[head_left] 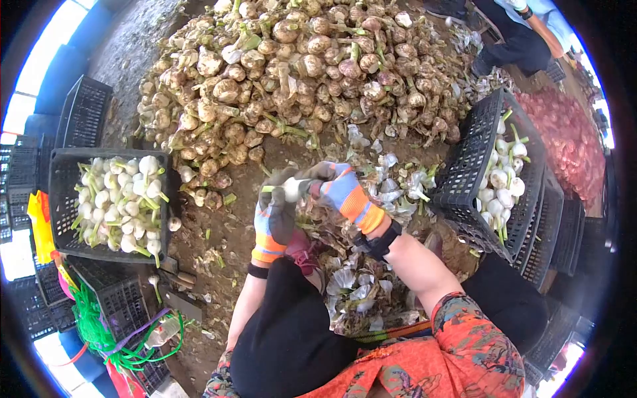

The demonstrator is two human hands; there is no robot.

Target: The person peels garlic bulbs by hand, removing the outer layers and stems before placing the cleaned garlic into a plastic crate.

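A pale, cleaned garlic bulb point(291, 190) sits between my two hands, above the littered ground. My left hand point(273, 215), in a grey, orange and blue work glove, is closed around it from the left. On the other side my right hand point(343, 194), gloved alike, is closed close to the bulb. A small dark reddish piece shows at its fingers, too little to name. Beyond both hands rises a big heap of unpeeled, soil-stained garlic point(285, 86) with stems on.
A black crate point(109, 255) of whitish garlic stands at left, another crate point(458, 192) of garlic at right. Peeled skins point(361, 288) litter the ground. Red net sacks point(564, 139) lie far right, green twine point(96, 325) lower left. Another person's leg point(511, 56) is at upper right.
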